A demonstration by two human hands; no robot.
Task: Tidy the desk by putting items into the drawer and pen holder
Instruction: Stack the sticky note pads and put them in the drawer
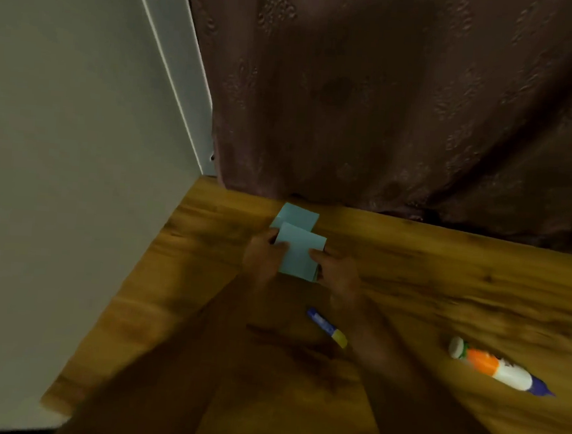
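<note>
i'm gathering the notes (298, 252), pinched at both sides by my left hand (264, 254) and right hand (336, 272) at the desk's (444, 280) twelve o'clock edge, with neither drawer nor holder in view to carry them to next.

Counted on the wooden surface (410, 278): two light blue paper pads, one (297, 255) overlapping the other (296, 216); one small blue-and-yellow marker (326, 327); one glue bottle (498, 367). Two hands were present, left (262, 256) and right (336, 272).
</note>
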